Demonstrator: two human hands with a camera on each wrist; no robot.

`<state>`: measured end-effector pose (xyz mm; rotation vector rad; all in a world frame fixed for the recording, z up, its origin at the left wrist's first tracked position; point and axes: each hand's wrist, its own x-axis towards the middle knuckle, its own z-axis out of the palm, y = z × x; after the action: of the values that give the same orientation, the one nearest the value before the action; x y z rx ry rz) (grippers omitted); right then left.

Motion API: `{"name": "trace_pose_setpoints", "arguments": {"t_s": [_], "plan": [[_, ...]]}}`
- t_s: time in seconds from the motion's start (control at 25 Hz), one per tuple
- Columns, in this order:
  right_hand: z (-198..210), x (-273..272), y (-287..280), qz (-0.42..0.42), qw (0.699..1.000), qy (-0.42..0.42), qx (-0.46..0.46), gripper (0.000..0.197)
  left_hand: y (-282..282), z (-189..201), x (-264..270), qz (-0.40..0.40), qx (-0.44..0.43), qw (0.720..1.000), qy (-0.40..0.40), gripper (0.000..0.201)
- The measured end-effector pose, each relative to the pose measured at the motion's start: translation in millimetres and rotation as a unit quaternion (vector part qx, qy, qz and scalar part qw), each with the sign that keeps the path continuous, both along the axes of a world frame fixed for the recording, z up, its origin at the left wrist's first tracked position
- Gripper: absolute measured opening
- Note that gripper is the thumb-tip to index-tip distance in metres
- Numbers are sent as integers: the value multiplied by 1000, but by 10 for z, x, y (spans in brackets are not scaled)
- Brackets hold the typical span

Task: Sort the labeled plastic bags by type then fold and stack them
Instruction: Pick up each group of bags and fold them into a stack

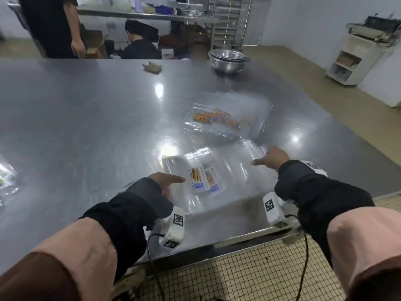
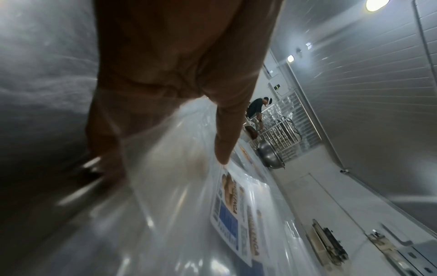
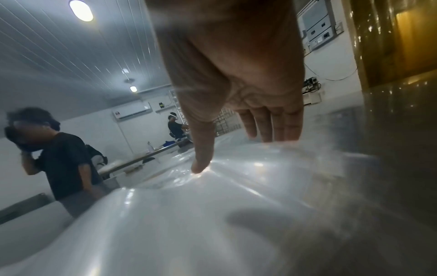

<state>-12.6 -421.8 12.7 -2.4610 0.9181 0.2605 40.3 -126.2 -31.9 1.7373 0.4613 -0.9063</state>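
Work surface: steel table [image 1: 91,118], reflective, with its near edge running below both wrists.

Near bags: clear plastic bags with white-and-blue labels [image 1: 201,181], lying flat and overlapped on the table close to its near edge, between the two hands. The label print shows a baked item; the text is too blurred to read with confidence.

Far pile: a fanned pile of clear bags with orange labels [image 1: 219,119], farther out on the table and well apart from the near bags.

Left hand: the left hand [image 1: 166,181] rests at the left edge of the near bags. In the left wrist view the thumb [image 2: 227,138] lies extended on top of the plastic, its tip at the label corner, while the fingers show through the film beneath it. The sheet edge is pinched between thumb and fingers.

Right hand: the right hand [image 1: 274,158] lies at the right side of the same plastic. In the right wrist view its fingers [image 3: 274,123] are straight and together, tips down on the film, thumb stretched to the side and touching it; nothing is gripped.

Other items: stacked metal bowls [image 1: 229,59] at the far right of the table; a small crumpled brown object [image 1: 152,68] near the far edge; people in dark clothing beyond the table.
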Motion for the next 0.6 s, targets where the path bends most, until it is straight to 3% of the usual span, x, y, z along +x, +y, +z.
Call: {"name": "trace_pose_setpoints", "arguments": {"t_s": [0.08, 0.24, 0.36, 0.44, 0.52, 0.6], "plan": [[-60, 33, -119, -1, 1000, 9, -8, 91, -45, -13, 7, -13, 44, 999, -21, 64], [-269, 198, -392, -3, 996, 88, -22, 102, -117, 2, 75, -35, 115, 992, -24, 55], [-245, 375, -482, 25, 993, 113, 28, 79, -142, 43, 94, -25, 150, 988, 5, 49], [-200, 472, -512, 40, 988, 137, 52, 73, -134, 22, 88, -16, 160, 987, 20, 60], [-185, 559, -542, 66, 983, 158, 63, 67, -108, -33, 93, -9, 161, 987, 12, 86], [-187, 598, -541, 74, 975, 189, 86, 61, -107, -35, 75, 5, 184, 983, -12, 88]]}}
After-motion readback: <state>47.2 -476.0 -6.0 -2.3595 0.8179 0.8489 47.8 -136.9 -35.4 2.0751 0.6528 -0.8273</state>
